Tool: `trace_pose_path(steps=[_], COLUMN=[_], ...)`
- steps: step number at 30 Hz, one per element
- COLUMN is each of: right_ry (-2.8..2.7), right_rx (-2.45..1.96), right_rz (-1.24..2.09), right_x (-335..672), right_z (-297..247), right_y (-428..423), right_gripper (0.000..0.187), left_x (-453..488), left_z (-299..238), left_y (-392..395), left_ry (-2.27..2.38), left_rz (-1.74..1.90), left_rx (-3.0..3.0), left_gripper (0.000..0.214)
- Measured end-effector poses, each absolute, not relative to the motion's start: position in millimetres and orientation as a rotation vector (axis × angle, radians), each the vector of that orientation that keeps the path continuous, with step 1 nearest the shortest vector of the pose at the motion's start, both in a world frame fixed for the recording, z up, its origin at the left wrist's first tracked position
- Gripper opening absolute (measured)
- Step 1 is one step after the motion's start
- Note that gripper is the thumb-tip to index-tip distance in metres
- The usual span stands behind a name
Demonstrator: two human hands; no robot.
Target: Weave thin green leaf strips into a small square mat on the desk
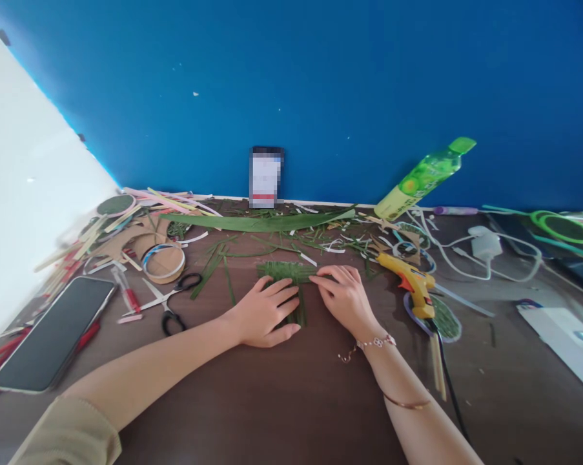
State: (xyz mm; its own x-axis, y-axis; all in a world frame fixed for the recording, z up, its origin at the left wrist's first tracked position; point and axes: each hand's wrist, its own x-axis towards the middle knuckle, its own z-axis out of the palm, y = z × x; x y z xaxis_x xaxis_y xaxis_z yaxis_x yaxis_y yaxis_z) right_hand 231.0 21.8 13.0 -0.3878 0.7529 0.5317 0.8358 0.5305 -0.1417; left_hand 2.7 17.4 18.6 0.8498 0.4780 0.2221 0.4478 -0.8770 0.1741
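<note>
Fingers [282, 294] lie on a green woven mat [277, 270]

The left hand [262, 316] is flat, with its fingers a little spread over the near part of the mat. Its thumb sticks out to the right, on the near side. The right hand [347, 297] is bent. Its fingertips come close together at the right end of some green strips [305, 276], but I cannot tell if they pinch them or just touch them.

The mat is on the brown table [320, 400], partly under the left fingers and partly on their far side. It seems to run long from left to right, with strips pointing right, to the right hand. A few more ends point to the near side. The left hand hides some of it.

Scissors [164, 299] lie open left of the left hand. A yellow glue gun [417, 287] lies right of the right hand. On the far side, a long green leaf [262, 223] stretches left to right.
</note>
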Motion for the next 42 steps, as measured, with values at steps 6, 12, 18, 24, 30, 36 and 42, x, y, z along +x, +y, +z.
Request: trace_pose_path(steps=[6,12,18,24,30,36,42], right_ry=[-2.212,-2.220,-2.263,-2.318,-2.322,-2.328,-2.321], right_rx=[-1.322,-1.291,-1.241,-1.278,-1.284,-1.265,-1.270], right_rz=[-0.222,-0.241,-0.234,-0.307,-0.354,-0.341,-0.288], right_x=[234.2,238.8,236.9,235.3,233.7,231.7,231.0], right_z=[13.3,14.0,16.9,20.0,21.9,20.3,17.0], right_y=[22.2,23.1,20.5,17.7,15.8,15.1,17.1], right_gripper=[0.027,0.027,0.026,0.026,0.026,0.026,0.021], left_x=[2.6,2.6,2.3,2.0,2.2,2.4,2.2], left_z=[17.4,19.6,20.8,18.8,17.1,15.8,16.2], left_y=[17.8,17.6,18.1,18.2,18.6,18.3,18.5], left_ry=[0.719,0.731,0.722,0.726,0.726,0.731,0.735], left_rz=[0.345,0.324,0.262,0.280,0.292,0.302,0.300], left_rx=[2.877,2.850,2.885,2.883,2.878,2.897,2.900], left_gripper=[0.049,0.054,0.053,0.054,0.055,0.054,0.055])
